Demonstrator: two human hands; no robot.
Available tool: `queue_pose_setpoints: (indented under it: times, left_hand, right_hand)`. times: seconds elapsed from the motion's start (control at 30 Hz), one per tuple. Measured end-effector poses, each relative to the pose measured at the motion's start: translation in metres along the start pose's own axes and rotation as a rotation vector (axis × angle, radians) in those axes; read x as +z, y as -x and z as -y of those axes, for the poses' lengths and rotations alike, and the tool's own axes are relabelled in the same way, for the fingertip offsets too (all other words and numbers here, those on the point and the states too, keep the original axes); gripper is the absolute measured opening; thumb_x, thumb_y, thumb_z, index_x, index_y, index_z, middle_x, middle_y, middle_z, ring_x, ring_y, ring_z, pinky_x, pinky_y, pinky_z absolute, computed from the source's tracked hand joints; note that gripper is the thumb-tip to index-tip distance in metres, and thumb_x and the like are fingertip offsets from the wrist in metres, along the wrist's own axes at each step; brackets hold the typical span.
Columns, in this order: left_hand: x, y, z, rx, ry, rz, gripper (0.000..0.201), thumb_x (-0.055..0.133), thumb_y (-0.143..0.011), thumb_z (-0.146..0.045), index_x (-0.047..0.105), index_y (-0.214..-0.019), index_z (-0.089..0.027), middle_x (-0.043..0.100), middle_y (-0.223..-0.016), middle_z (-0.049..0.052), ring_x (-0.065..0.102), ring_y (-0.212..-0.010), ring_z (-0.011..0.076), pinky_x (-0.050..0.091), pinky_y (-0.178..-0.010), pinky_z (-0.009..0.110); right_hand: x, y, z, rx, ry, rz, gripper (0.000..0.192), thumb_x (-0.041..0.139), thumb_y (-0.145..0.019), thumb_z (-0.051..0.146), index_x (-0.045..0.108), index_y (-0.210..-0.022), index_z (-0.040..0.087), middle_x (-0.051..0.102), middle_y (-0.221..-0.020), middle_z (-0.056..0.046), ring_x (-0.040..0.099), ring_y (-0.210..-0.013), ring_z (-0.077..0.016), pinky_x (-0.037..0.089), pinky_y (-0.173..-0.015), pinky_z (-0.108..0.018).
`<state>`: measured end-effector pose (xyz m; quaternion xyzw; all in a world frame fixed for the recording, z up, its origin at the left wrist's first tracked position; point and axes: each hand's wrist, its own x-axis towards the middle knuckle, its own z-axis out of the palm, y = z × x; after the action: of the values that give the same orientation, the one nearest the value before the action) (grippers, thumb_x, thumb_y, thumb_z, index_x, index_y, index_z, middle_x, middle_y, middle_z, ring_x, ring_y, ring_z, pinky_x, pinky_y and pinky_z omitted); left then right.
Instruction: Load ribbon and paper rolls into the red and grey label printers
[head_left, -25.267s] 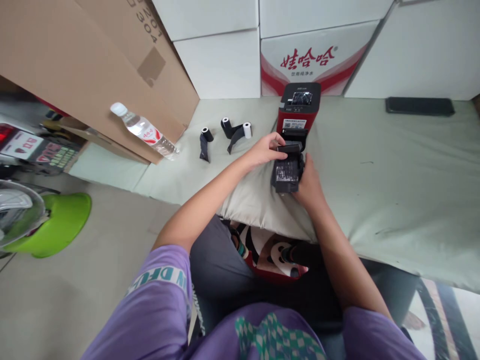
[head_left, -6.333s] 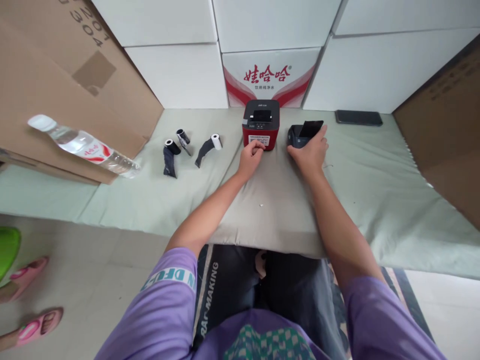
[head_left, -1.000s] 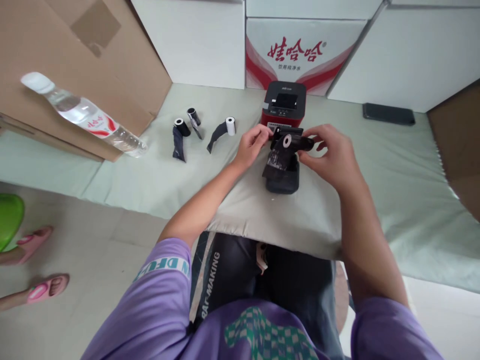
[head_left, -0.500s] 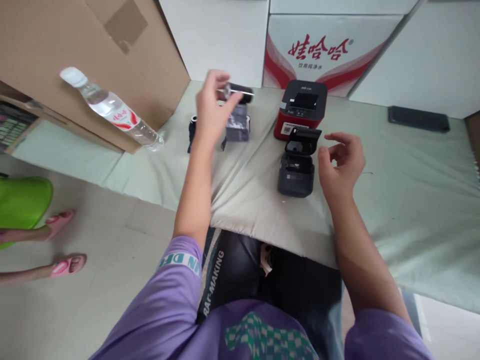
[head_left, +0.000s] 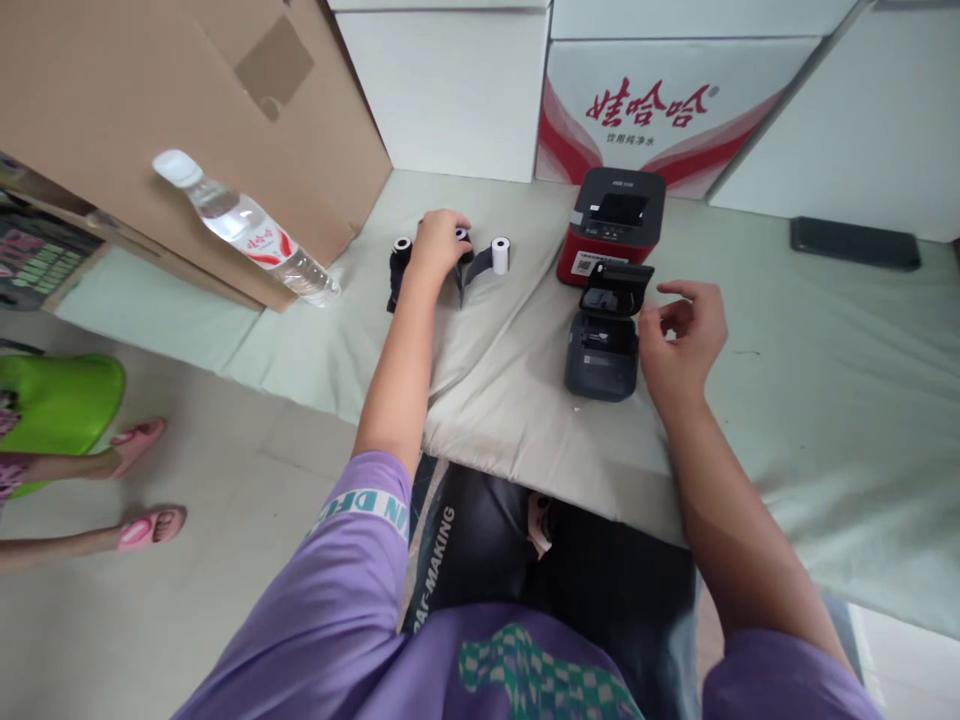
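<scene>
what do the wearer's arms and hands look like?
Left hand and right hand: bare, no gloves, watch or cables visible. Left sleeve: short, purple, with a white band lettered in teal, only partly legible. Right sleeve: purple, no band in view.

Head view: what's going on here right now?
The left hand partly covers a dark roll, between a black roll and a white roll. The right hand, holding nothing visible, is beside a small dark device with its lid open. Behind that stands a red-and-black machine.
</scene>
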<state>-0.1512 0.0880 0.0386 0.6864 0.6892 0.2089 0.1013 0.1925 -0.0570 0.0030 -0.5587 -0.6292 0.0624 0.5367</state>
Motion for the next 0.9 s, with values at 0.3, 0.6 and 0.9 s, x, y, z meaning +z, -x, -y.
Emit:
queue_pose_setpoints:
  times: [0.3, 0.6, 0.9]
  left_hand:
    - [-0.021, 0.011, -0.001, -0.090, 0.042, -0.066, 0.052, 0.075, -0.094, -0.039, 0.069, -0.142, -0.021, 0.075, -0.137, 0.007, 0.061, -0.134, 0.0265, 0.044, -0.113, 0.039]
    - [-0.051, 0.019, 0.056, -0.454, -0.046, -0.070, 0.041, 0.087, -0.078, -0.029, 0.077, -0.118, -0.022, 0.076, -0.130, 0.009, 0.068, -0.119, 0.0293, 0.051, -0.103, 0.043]
    - [-0.066, 0.029, 0.048, -0.314, 0.139, -0.313, 0.044, 0.089, -0.078, -0.026, 0.071, -0.116, -0.017, 0.076, -0.111, -0.003, 0.063, -0.111, 0.0164, 0.047, -0.106, 0.038]
  right_hand:
    - [0.001, -0.003, -0.006, -0.004, -0.046, -0.073, 0.018, 0.061, -0.090, 0.032, 0.063, -0.107, 0.025, 0.066, -0.107, -0.004, 0.057, -0.063, -0.0122, 0.045, -0.059, -0.031]
    - [0.004, -0.001, -0.012, 0.020, -0.100, -0.118, 0.018, 0.054, -0.095, 0.033, 0.060, -0.111, 0.026, 0.069, -0.112, -0.006, 0.059, -0.067, -0.0138, 0.046, -0.062, -0.032]
    - [0.006, 0.000, -0.016, 0.028, -0.135, -0.101, 0.015, 0.057, -0.095, 0.030, 0.060, -0.110, 0.026, 0.066, -0.109, -0.002, 0.058, -0.067, -0.0118, 0.047, -0.063, -0.031]
